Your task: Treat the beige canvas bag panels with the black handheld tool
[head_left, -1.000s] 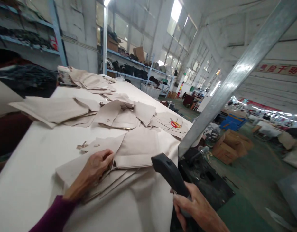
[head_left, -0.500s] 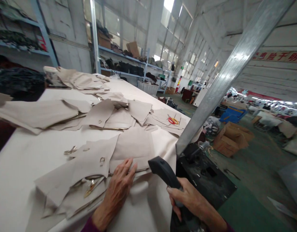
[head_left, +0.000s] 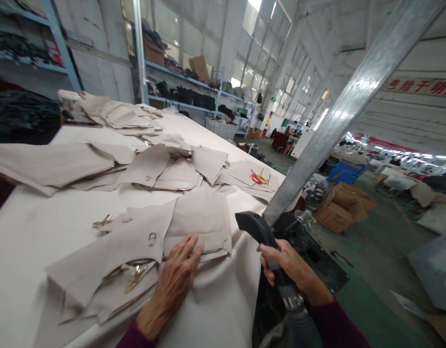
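Observation:
My left hand [head_left: 175, 278] lies flat with fingers spread on the near edge of a stack of beige fabric pieces [head_left: 194, 222] on the white table [head_left: 45, 227]. Metal rings and clips show on the beige pieces to its left. My right hand [head_left: 288, 268] is wrapped round the black handle [head_left: 261, 232] of a tool with a grey ribbed hose [head_left: 297, 319] below it, held off the table's right edge.
More beige pieces [head_left: 110, 116] are spread across the table to the far end. Red-handled scissors [head_left: 258, 178] lie at the right edge. A slanted metal beam [head_left: 346, 106] rises beside the tool. Shelving [head_left: 186, 92] stands behind; cardboard boxes [head_left: 338, 208] sit on the green floor.
My left hand slid right from the lower fabric pile onto the folded stack. My right hand raised the black handle and the hose came into view.

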